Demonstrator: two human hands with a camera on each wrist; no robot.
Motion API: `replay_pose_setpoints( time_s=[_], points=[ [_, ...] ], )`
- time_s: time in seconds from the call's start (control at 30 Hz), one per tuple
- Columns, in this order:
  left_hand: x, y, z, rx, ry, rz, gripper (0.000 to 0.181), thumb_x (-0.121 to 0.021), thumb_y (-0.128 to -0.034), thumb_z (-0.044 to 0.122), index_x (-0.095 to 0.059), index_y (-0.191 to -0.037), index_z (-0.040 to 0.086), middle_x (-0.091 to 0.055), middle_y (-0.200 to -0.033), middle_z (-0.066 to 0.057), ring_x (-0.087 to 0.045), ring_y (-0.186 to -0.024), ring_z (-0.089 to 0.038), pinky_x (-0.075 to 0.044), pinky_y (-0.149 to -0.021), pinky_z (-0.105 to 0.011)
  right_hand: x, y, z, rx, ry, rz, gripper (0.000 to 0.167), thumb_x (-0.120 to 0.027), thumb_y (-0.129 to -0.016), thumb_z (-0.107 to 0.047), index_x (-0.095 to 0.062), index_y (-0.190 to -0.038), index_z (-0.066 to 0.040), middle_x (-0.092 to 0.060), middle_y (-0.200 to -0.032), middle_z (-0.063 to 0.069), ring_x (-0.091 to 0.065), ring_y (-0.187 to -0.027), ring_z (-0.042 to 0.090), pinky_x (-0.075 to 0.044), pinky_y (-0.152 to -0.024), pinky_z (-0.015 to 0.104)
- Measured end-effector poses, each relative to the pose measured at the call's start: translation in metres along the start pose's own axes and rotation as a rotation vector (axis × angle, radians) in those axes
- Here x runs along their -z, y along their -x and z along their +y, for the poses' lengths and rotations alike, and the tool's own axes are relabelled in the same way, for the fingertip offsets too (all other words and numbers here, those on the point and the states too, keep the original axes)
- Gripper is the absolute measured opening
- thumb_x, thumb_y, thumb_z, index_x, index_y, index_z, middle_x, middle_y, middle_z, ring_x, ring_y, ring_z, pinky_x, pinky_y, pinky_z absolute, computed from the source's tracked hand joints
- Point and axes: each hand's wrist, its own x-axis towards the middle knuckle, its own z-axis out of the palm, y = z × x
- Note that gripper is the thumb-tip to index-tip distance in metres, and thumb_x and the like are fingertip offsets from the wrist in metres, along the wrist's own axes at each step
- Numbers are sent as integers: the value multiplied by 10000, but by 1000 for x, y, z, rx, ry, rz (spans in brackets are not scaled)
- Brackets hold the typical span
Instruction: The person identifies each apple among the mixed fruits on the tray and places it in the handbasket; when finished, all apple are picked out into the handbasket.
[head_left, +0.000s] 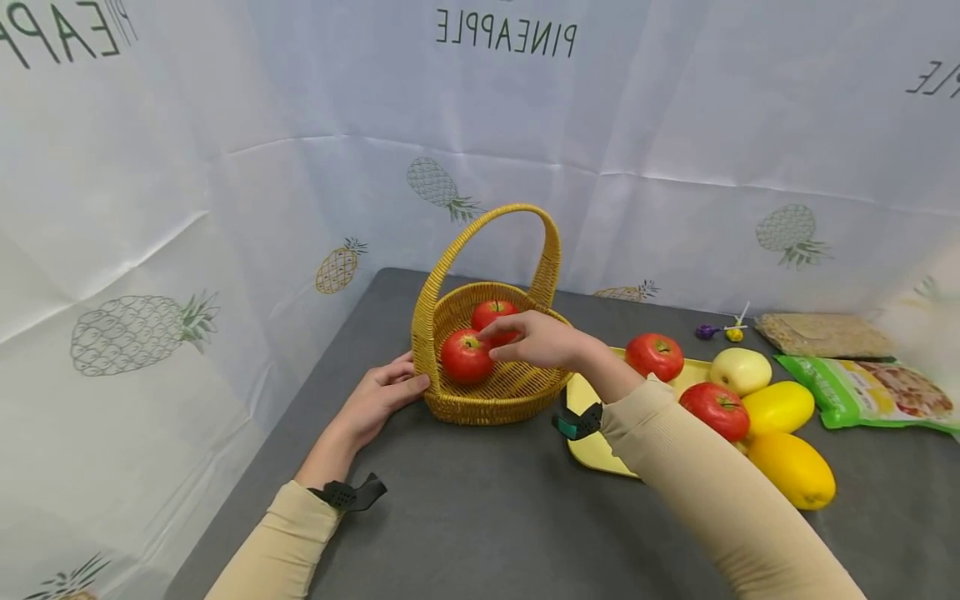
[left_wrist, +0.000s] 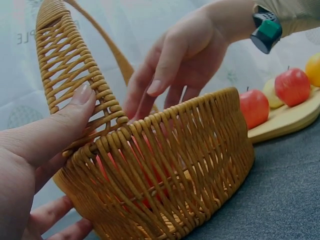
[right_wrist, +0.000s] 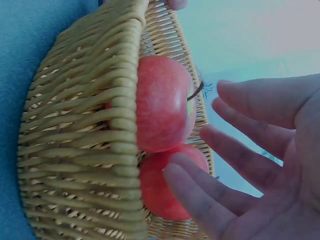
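Wicker basket (head_left: 480,411), 1: left hand (head_left: 382,397) is gripping its handle base (head_left: 424,350); 2 red apples (head_left: 463,363) are lying inside; right hand (head_left: 542,340), fingers loosely extended, is hovering over them, perhaps risking rolling them by brushing.

Before me, the dark grey tabletop (head_left: 450,525) carries a wicker basket (head_left: 487,412) — just to its right, a yellow tray (head_left: 600,454). Farther right I see two lollipops (head_left: 734,335), a tan packet (head_left: 825,335) and a green-edged bag (head_left: 873,392) lying directly on the grey.
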Motion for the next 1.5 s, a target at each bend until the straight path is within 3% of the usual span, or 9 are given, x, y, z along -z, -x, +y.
replay_pose_setpoints(
  time_s=[0.3, 0.57, 0.93, 1.1, 1.5],
  points=[
    [1, -1, 1, -15, 10, -5, 147, -697, -991, 135, -739, -1088, 33, -276, -1651, -137, -207, -1531, -293, -502, -997, -274, 3, 25, 1, -44, -125, 164, 298, -684, -997, -282, -706, -1261, -147, -663, -1210, 23, -613, -1114, 280, -503, -965, 501],
    [1, 3, 1, -10, 8, 6, 137, -702, -988, 135, -738, -1078, 37, -269, -1655, -129, -198, -1534, -292, -500, -997, -273, -3, 51, 7, -55, -135, 283, 190, -707, -984, -250, -723, -1157, -173, -671, -1142, 16, -618, -1052, 337, -509, -865, 421],
    [2, 0, -2, -3, 1, 5, 137, -696, -993, 150, -727, -1066, 38, -258, -1659, -133, -197, -1534, -293, -492, -1002, -264, -6, 76, 20, -100, -169, 358, 215, -687, -1000, -244, -720, -1194, -159, -689, -1169, 35, -638, -954, 301, -526, -842, 480],
    [1, -1, -3, -14, 16, 0, 109, -690, -995, 132, -734, -1065, 62, -257, -1660, -129, -207, -1531, -296, -496, -999, -268, -5, 82, 32, -131, -162, 416, 225, -671, -1018, -271, -719, -1213, -169, -695, -1197, 67, -614, -887, 276, -505, -770, 409],
    [2, -2, -5, -21, 21, -13, 87, -693, -992, 130, -742, -1051, 88, -257, -1661, -129, -208, -1530, -298, -499, -997, -268, -6, 96, 53, -178, -166, 450, 300, -674, -1018, -298, -695, -1273, -141, -670, -1278, 88, -618, -972, 322, -505, -824, 400]
  ],
)
